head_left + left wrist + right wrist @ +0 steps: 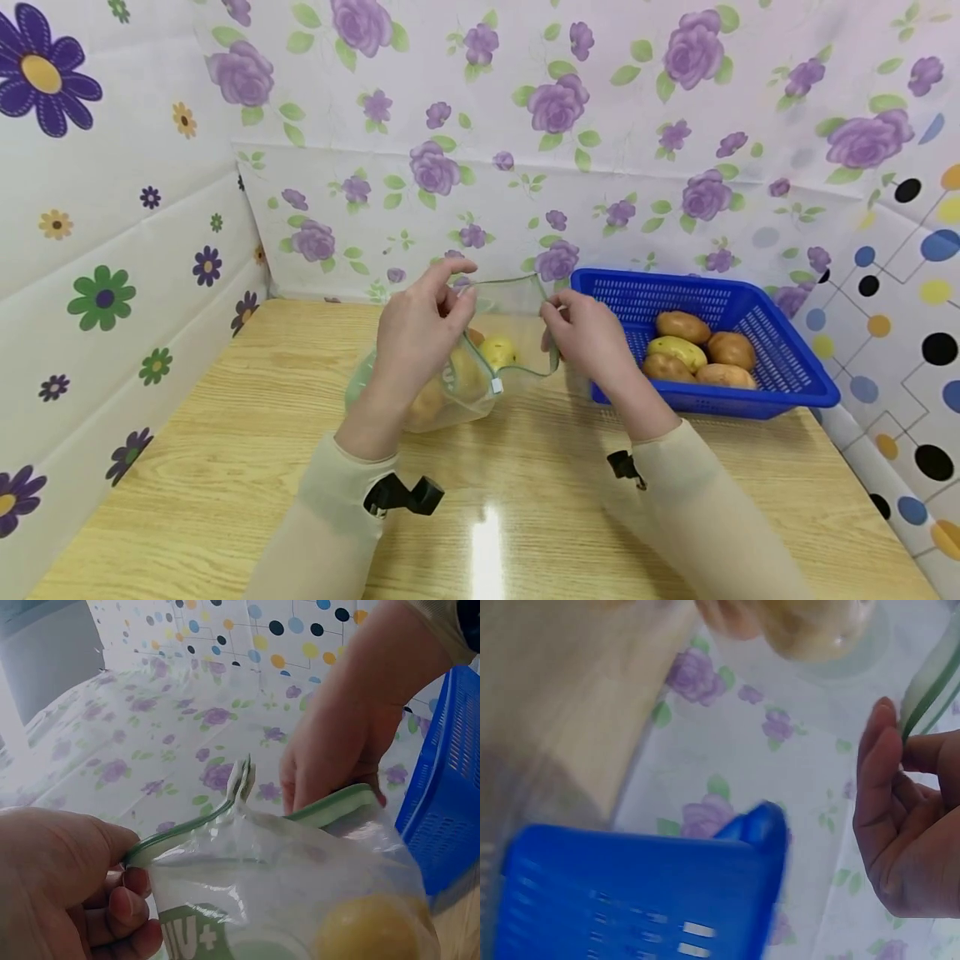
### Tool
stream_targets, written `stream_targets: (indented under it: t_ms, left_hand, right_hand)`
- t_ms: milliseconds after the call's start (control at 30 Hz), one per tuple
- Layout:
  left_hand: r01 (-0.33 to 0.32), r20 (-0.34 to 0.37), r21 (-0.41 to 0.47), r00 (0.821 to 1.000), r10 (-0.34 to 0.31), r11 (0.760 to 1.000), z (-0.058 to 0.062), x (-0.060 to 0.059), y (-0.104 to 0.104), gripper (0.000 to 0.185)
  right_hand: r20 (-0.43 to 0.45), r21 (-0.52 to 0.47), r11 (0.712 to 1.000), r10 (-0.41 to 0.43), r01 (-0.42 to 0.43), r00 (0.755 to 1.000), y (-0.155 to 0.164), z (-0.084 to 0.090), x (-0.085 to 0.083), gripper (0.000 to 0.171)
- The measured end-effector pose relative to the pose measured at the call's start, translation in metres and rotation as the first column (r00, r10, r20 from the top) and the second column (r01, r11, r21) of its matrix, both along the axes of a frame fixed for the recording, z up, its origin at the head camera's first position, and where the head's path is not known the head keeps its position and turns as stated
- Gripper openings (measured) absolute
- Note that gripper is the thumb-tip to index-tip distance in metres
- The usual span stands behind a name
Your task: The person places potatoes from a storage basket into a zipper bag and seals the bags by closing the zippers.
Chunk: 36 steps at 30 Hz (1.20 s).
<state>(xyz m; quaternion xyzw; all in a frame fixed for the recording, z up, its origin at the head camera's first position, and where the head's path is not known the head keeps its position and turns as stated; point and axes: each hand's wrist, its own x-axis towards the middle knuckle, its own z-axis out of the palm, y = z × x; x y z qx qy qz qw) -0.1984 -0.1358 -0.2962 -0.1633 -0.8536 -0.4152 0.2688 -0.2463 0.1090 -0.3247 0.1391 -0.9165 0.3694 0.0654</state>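
A clear zip bag (pixel 461 412) with a green-edged mouth lies on the table, its mouth spread apart. Inside it are yellow and brownish potato-like pieces (pixel 498 352), partly hidden by the left hand and the film. My left hand (pixel 423 329) pinches the left edge of the mouth between thumb and finger. On the opposite edge, my right hand (pixel 588 337) pinches the green strip (pixel 928 694). A white slider (pixel 497 386) sits at the near corner of the mouth. Green print (pixel 196 930) shows on the bag's side in the left wrist view.
Just right of the right hand stands a blue plastic basket (pixel 795 392) holding several potatoes (pixel 726 376). Flower-patterned cloth (pixel 480 200) rises behind the wooden table (pixel 225 467). Patterned side panels border it left and right.
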Motion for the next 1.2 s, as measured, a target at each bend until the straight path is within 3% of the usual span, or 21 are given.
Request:
stream_targets:
  t_ms: [167, 467, 567, 867, 1067, 1200]
  left_hand:
    - [0.053, -0.043, 0.011, 0.998, -0.052, 0.999, 0.005, 0.007, -0.002, 0.029]
    - [0.042, -0.046, 0.083, 0.998, -0.039, 0.996, 0.013, 0.009, -0.008, 0.036]
    - [0.038, -0.080, 0.123, 0.996, -0.029, 0.992, 0.016, 0.007, -0.010, 0.036]
    - [0.055, -0.145, 0.179, 0.989, -0.029, 0.982, 0.023, 0.006, -0.009, 0.036]
    - [0.054, -0.226, 0.248, 0.974, 0.003, 0.967, 0.030, 0.005, -0.011, 0.035]
    - [0.059, -0.217, 0.269, 0.976, 0.001, 0.961, 0.029, 0.003, -0.014, 0.035]
  right_hand:
    - [-0.032, -0.063, 0.998, -0.009, 0.007, 0.999, 0.002, 0.026, -0.005, 0.029]
    - [-0.088, -0.108, 0.994, -0.024, 0.014, 0.996, -0.001, 0.066, -0.008, 0.028]
    - [-0.113, -0.120, 0.993, -0.025, 0.011, 0.993, -0.004, 0.074, -0.012, 0.027]
    - [-0.114, -0.112, 0.994, 0.006, -0.019, 0.993, -0.007, 0.081, -0.021, 0.028]
    - [-0.196, -0.182, 0.983, -0.011, -0.025, 0.981, -0.010, 0.091, -0.022, 0.028]
    - [-0.176, -0.178, 0.984, -0.005, -0.027, 0.984, -0.013, 0.087, -0.026, 0.027]
